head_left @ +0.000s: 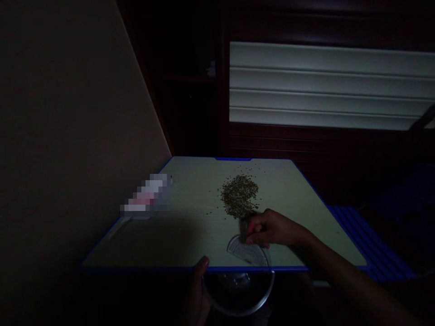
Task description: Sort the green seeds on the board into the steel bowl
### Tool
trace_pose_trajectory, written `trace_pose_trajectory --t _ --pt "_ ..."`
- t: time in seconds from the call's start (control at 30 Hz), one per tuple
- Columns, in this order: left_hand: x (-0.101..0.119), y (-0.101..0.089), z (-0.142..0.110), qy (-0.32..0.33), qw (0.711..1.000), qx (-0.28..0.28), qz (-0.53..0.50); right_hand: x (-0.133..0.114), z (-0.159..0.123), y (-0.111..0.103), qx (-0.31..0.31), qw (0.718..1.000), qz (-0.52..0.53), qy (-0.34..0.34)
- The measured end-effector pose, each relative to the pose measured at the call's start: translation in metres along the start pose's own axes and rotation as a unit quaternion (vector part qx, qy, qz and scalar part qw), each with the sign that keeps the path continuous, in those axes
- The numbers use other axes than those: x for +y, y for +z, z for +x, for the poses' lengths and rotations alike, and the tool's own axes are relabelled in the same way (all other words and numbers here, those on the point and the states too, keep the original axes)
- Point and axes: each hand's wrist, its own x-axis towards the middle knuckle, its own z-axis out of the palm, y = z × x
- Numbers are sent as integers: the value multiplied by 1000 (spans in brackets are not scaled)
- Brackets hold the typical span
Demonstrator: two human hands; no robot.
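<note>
A loose pile of small brownish-green grains (239, 194) lies on the pale tabletop (190, 185), with single grains scattered round it. Just in front of the pile, my right hand (263, 228) has its fingers curled and closed on a clear semicircular protractor (249, 253). The protractor reaches toward the table's front edge. Below that edge my left hand (200, 290) grips the left side of a shiny metal bowl (243, 312), thumb up by the rim. Dim light hides the fingers under the bowl. Something pale and shiny shows inside the bowl, too dark to make out.
A blurred-out white and pink item (147, 197) lies at the table's left side, near the wall (68, 113). Blue edging (142, 269) runs round the tabletop. Blue slatted material (363, 235) is beyond the right edge. A dark wooden cabinet (288, 142) stands behind.
</note>
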Motion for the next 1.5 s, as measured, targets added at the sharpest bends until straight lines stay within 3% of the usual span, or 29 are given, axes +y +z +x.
trace_pose_trajectory --t 0.13,0.3,0.47,0.63,0.77,1.07,1.23,1.33,1.5 --pt "-1 1 0 -27 999 14 -15 2 -1 -2 18 1000 22 4" --pt "-4 -9 5 -5 999 27 -17 5 -8 -14 175 981 67 -45" --pt "-7 -13 6 0 1000 -2 -12 13 -11 -25 281 959 36 -22" --pt "-3 -7 0 34 999 27 -21 19 -8 -25 242 970 -13 -26" --pt "-3 -10 2 13 999 34 -8 21 -5 -23 215 975 -38 -30" --pt "-7 -18 8 -11 1000 -16 1 19 -4 -23 191 980 -42 -26" --pt "-5 -13 5 39 999 14 -3 19 -5 -23 181 982 -45 -30" --pt "-4 -12 3 21 999 36 -4 19 -7 -24 182 982 -33 -33" --pt "-4 -12 4 -3 1000 18 -1 18 -11 -26 168 985 -24 -34"
